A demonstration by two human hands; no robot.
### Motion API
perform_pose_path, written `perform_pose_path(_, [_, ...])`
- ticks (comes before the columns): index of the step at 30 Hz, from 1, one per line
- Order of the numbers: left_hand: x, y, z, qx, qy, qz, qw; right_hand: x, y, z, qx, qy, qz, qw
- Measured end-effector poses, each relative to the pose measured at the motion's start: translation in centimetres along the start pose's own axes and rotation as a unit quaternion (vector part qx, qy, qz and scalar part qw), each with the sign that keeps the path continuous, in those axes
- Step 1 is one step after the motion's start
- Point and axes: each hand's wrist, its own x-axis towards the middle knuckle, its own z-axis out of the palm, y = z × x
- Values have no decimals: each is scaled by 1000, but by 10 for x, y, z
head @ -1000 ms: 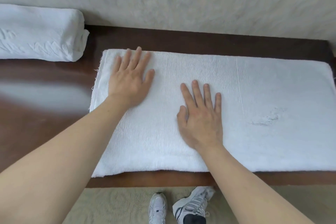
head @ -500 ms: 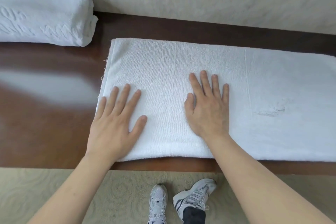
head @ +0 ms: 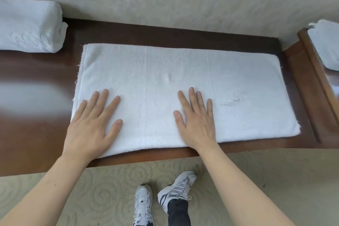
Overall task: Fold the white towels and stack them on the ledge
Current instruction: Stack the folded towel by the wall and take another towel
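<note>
White towel point(head: 183, 86) lies flat mid-ledge point(head: 36, 134), long axis running left-right along the front edge. Left hand point(head: 91, 124) spread flat near its left end, right hand point(head: 198, 119) spread flat mid-towel. Right end is free, nearer the right hand. Terry cloth, faint creases, small snag.

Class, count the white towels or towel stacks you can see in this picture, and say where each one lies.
3: a flat towel under both hands mid-ledge, a folded bundle far left, and a folded one at the right edge, partly cut off. Others may lie outside view.
</note>
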Motion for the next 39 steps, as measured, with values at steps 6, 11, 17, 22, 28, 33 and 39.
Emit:
perform_pose_path(6, [2, 14, 3, -4, -2, -37, 999, 3, 79, -18, 2, 14, 152, 988])
perform_pose_path(11, [23, 84, 21, -21, -4, 4, 1000, 0, 62, -7, -4, 22, 118, 993])
perform_pose_path(17, [72, 177, 54, 17, -20, 79, 997, -2, 79, -15, 20, 12, 83, 996])
perform_pose_path(22, [107, 221, 70, 27, -20, 144, 989, -9, 119, -20, 31, 15, 111, 993])
perform_pose_path(28, [140, 266, 80, 43, -34, 184, 981, -10, 189, -28, 20, 25, 161, 986])
perform_pose_path(33, [179, 319, 89, 51, -47, 205, 976, -7, 241, -36, 26, 46, 254, 966])
perform_pose_path(39, [233, 384, 102, 65, -71, 277, 956, -8, 271, -47, 57, 152, 375, 913])
